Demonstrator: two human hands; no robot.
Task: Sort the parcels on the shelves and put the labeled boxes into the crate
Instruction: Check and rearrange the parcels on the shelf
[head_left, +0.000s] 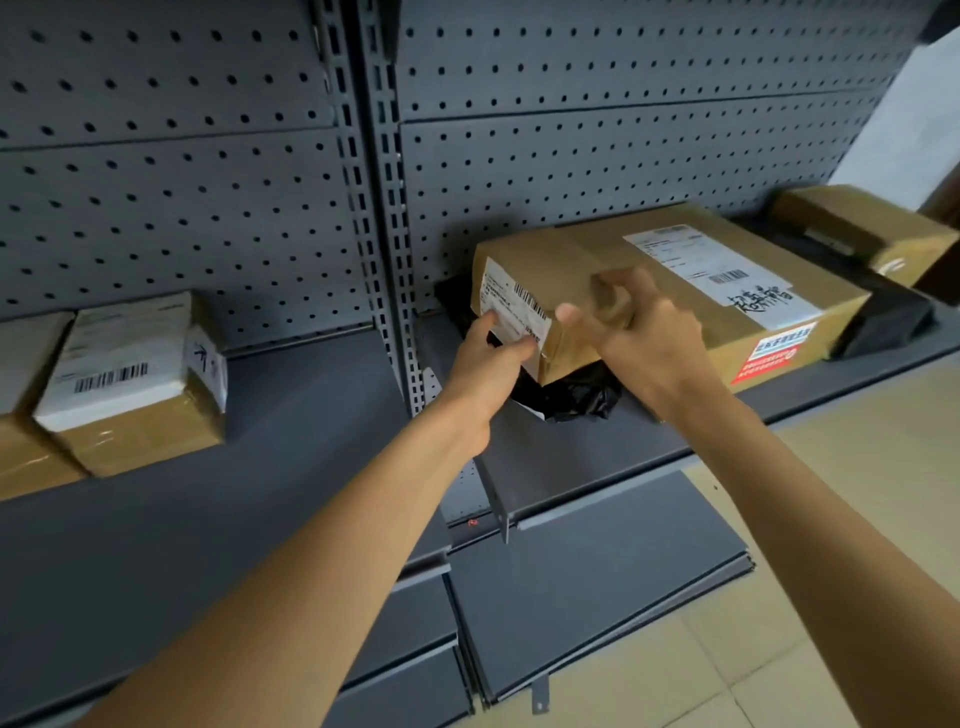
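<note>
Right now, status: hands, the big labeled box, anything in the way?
Left hand grips labeled box at its near end; right hand pinches its top corner. Box on shelf, resting on black bag; bag may drag along.

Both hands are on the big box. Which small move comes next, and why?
Probably lift the big box and draw it forward: left hand holds its labelled end, right hand its top edge, and it lies on a black bag.

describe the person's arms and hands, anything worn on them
The left arm and right arm are bare for their whole visible length, no sleeves in frame. The left hand and right hand wear no gloves; no watch, bracelet or ring shows.
</note>
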